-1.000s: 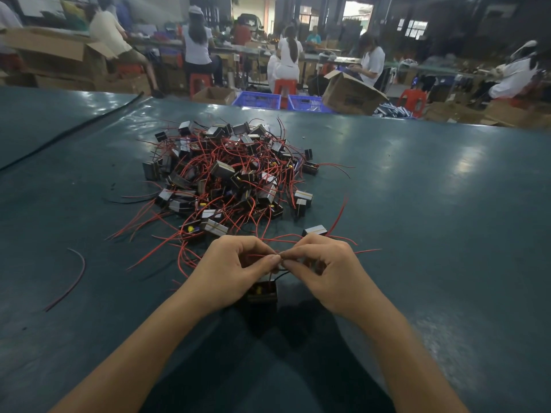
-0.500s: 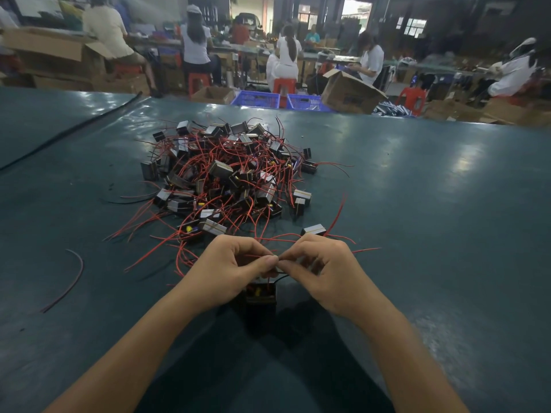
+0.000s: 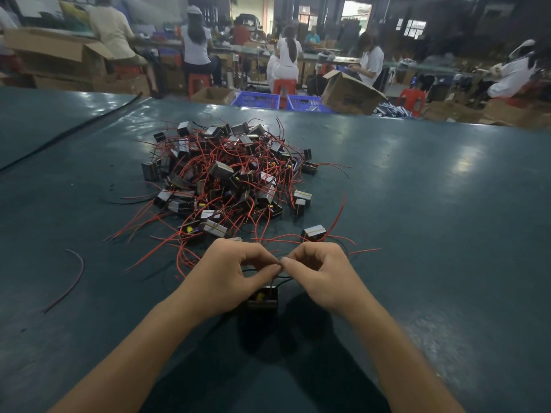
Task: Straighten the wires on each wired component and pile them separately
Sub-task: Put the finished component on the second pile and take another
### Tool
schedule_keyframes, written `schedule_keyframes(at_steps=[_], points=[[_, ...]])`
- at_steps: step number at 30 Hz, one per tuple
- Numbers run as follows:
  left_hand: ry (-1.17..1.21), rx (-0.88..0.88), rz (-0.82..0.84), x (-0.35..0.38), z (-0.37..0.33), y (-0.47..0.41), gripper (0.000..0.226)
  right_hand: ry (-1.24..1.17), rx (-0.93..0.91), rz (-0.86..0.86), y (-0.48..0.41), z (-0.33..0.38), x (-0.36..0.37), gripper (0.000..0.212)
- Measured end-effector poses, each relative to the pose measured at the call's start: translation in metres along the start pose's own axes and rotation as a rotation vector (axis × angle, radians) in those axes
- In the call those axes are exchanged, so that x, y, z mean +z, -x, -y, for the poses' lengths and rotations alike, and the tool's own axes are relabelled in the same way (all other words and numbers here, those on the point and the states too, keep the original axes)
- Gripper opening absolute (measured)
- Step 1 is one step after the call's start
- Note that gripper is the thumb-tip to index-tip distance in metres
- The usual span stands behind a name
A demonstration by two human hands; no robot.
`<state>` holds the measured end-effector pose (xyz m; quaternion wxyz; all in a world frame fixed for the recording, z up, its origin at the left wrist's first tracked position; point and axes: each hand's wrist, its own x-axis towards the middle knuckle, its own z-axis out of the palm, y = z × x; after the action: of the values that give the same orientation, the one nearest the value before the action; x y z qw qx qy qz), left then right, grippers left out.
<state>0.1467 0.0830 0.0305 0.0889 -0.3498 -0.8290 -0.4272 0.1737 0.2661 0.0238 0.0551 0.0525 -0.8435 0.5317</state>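
Observation:
A tangled heap of small black wired components with red and black wires lies mid-table. In front of it, my left hand and my right hand meet fingertip to fingertip, each pinching the thin wires of one black component that hangs just below them, close to the table. Its top shows a yellow part. A single component lies on the table right beyond my right hand.
The dark green table stretches wide to the right. A loose red wire lies at the left, and a black cable runs along the far left. Beyond the far edge are cardboard boxes, blue crates and seated people.
The two hands have stayed together over the same component, with the fingertips shifting slightly along its wires. The heap has not moved.

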Motion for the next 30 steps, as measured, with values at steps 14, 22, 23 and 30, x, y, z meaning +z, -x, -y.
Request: schedule_keyframes(at_steps=[14, 22, 23, 30], points=[[-0.127, 0.051, -0.119, 0.004, -0.004, 0.001, 0.007, -0.044, -0.052, -0.165, -0.001, 0.000, 0.007, 0.015], [0.117, -0.084, -0.092, 0.006, 0.001, 0.000, 0.020, 0.207, -0.354, -0.089, -0.003, -0.010, -0.006, 0.006], [0.118, -0.088, -0.092, 0.006, 0.001, 0.000, 0.018, 0.208, -0.342, -0.082, -0.003, -0.011, -0.006, 0.005], [0.078, -0.070, -0.101, 0.008, 0.003, 0.000, 0.009, 0.233, -0.246, -0.039, -0.001, -0.011, -0.001, 0.007]])
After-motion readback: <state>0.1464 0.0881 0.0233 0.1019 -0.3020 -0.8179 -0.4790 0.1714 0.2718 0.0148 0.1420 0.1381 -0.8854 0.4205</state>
